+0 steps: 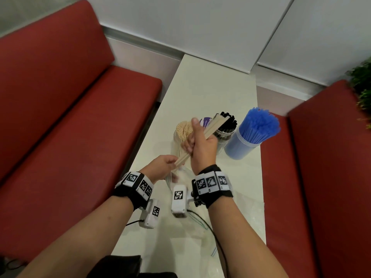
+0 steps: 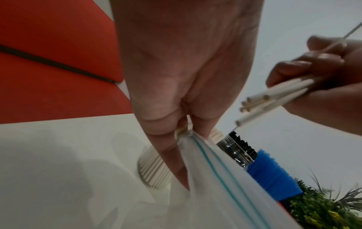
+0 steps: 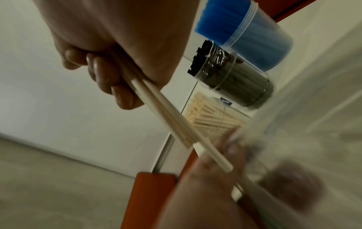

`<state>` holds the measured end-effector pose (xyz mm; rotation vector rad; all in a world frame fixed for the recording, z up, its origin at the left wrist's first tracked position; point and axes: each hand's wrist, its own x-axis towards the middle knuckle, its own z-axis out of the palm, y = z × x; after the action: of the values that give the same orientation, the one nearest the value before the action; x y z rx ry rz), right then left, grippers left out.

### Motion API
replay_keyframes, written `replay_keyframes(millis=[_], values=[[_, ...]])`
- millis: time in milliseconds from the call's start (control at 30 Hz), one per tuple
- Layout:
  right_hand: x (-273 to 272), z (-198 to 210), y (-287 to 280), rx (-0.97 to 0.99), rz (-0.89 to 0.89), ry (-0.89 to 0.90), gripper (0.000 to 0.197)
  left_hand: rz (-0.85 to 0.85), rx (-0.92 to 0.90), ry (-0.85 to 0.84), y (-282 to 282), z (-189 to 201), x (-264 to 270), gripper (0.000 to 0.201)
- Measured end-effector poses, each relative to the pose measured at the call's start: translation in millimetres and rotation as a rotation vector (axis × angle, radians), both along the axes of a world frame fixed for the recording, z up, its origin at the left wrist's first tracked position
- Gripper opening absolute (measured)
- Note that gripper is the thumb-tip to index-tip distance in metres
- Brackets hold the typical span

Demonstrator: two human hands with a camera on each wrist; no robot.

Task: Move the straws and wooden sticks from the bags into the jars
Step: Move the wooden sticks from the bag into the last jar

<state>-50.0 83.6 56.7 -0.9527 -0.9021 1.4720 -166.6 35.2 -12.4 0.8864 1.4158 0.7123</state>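
My right hand [image 1: 202, 141] grips a small bundle of pale beige straws [image 1: 212, 126] slantwise above the table; the bundle [image 3: 166, 117] also shows in the right wrist view and its ends [image 2: 260, 102] in the left wrist view. My left hand [image 1: 162, 166] pinches the rim of a clear zip bag [image 1: 180, 177] with a teal seal line [image 2: 215, 167], just below the bundle's lower end. Behind my hands stands a jar full of beige straws [image 1: 183, 130]. To its right are a jar of black straws [image 1: 226, 127] and a jar of blue straws [image 1: 255, 131].
The jars stand on a narrow white table [image 1: 210, 87] between two red benches [image 1: 60, 117] [image 1: 321, 177]. More clear bags [image 1: 241, 217] lie flat near me on the table. A green plant [image 1: 363, 85] sits at the far right.
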Motion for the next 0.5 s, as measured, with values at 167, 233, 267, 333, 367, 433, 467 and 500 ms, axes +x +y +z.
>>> replay_keyframes(millis=[167, 233, 267, 333, 367, 433, 467, 500], values=[[24.5, 3.6, 46.9, -0.031, -0.179, -0.158, 0.046, 0.089, -0.049, -0.012, -5.7, -13.2, -7.4, 0.023], [22.3, -6.1, 60.1, -0.068, -0.186, -0.252, 0.043, 0.090, -0.058, -0.020, -6.9, -16.3, -8.0, 0.022], [19.0, -11.1, 65.8, -0.083, -0.181, -0.280, 0.043, 0.086, -0.059, -0.023, -6.5, -17.2, -8.5, 0.023], [12.1, -17.7, 77.3, -0.099, -0.163, -0.302, 0.042, 0.083, -0.064, -0.030, -4.9, -17.6, -10.4, 0.024], [8.1, -18.5, 83.6, -0.100, -0.152, -0.306, 0.041, 0.086, -0.068, -0.034, -3.3, -17.5, -12.5, 0.024], [1.8, -17.1, 95.5, -0.080, -0.136, -0.317, 0.039, 0.090, -0.072, -0.042, -0.5, -17.5, -16.8, 0.023], [-0.1, -15.3, 100.8, -0.061, -0.133, -0.329, 0.040, 0.089, -0.072, -0.045, 0.6, -17.4, -18.8, 0.023], [-1.7, -13.1, 105.5, -0.039, -0.126, -0.341, 0.042, 0.090, -0.073, -0.047, 1.4, -17.5, -21.2, 0.023]])
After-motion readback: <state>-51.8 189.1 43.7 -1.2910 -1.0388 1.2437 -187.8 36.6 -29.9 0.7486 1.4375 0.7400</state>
